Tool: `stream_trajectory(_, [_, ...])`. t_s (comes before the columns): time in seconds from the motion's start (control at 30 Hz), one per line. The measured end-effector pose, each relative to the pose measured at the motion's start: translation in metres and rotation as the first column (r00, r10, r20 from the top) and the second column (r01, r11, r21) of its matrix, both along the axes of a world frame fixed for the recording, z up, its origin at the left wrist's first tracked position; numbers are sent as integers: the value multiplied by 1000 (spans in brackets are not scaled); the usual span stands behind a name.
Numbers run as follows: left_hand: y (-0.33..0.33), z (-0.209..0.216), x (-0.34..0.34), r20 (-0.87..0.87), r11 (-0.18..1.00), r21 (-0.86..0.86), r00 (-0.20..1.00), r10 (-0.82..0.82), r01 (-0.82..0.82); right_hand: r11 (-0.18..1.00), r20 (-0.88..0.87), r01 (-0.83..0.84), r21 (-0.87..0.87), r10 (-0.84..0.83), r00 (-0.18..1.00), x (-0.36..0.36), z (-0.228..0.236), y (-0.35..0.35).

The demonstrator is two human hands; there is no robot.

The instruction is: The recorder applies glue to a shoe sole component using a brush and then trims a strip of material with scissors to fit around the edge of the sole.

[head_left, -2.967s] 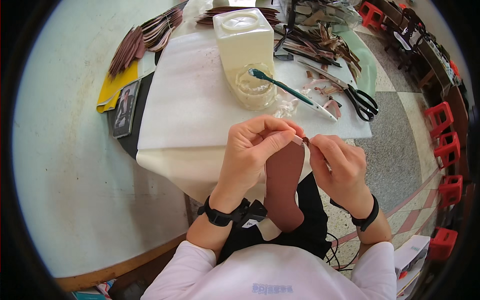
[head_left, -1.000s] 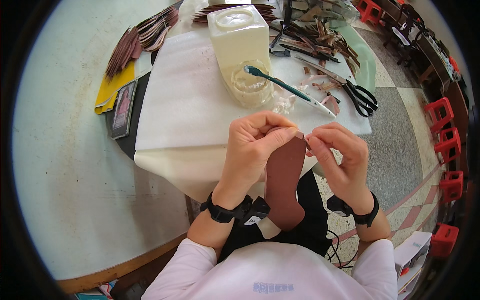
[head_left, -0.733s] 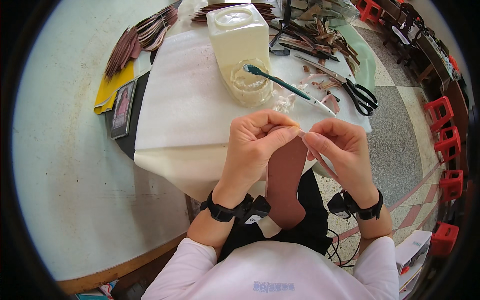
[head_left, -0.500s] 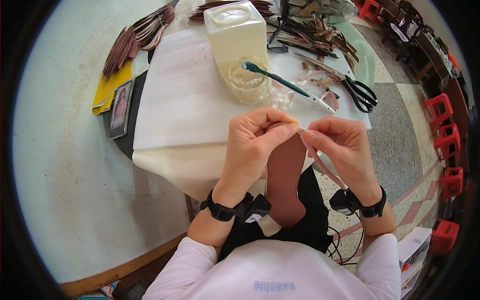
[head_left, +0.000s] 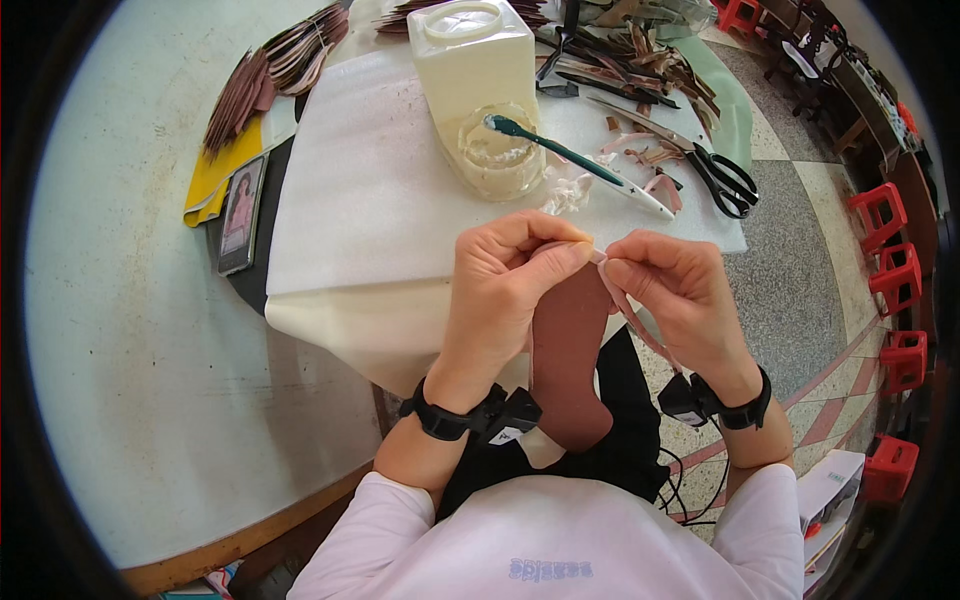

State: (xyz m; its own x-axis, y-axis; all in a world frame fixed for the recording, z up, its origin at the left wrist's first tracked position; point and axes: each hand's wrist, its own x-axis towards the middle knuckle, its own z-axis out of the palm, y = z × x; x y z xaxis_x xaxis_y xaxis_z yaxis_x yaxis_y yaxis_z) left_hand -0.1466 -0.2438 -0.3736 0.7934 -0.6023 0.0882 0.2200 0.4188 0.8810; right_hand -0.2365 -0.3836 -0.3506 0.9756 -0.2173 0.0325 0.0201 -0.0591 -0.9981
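Note:
My left hand [head_left: 508,278] pinches the top edge of a reddish-brown leather piece [head_left: 568,365], shaped like a long curved panel, which hangs down over my lap. Between the thumb and fingers of my right hand [head_left: 678,290] is a narrow pale-pink strip [head_left: 645,328]; its loose end trails down toward my right wrist. The strip meets the top edge of the piece where the fingertips of both hands nearly touch. Just beyond my hands, a toothbrush [head_left: 570,160] with a dark green neck and white handle rests across a round tub of pale paste [head_left: 500,175].
A large translucent plastic container [head_left: 475,75] stands behind the tub. Black-handled scissors [head_left: 722,180] lie at the right among leather scraps [head_left: 640,75]. Bundled leather pieces [head_left: 240,105] and a phone [head_left: 243,215] are at the left. Red stools [head_left: 897,278] line the floor.
Both hands keep their pinch with only slight finger movement. The right fingertips have shifted a little along the strip, and the view has moved slightly.

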Motion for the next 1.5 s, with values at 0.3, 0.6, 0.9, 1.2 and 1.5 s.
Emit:
stream_trajectory(0.3, [3, -2, 0, 0, 999, -35, 1000, -27, 27, 990, 113, -51, -134, 66, 991, 3, -6, -10])
stream_trajectory(0.6, [1, 2, -1, 97, 998, 43, 994, -57, 53, 988, 64, -153, 15, 151, 986, 7, -10, -16])
stream_trajectory(0.9, [0, 0, 0, 317, 990, 138, 946, -62, 18, 991, 137, -25, -129, 42, 990, 3, -18, -6])
stream_trajectory(1.2, [-2, 3, 0, 379, 975, 219, 923, -65, -21, 987, 186, -10, -163, 41, 982, 5, -21, -8])
stream_trajectory(1.5, [-1, 4, 2, 241, 977, 211, 967, -84, 32, 941, 313, 22, -337, 90, 946, -9, -18, -17])
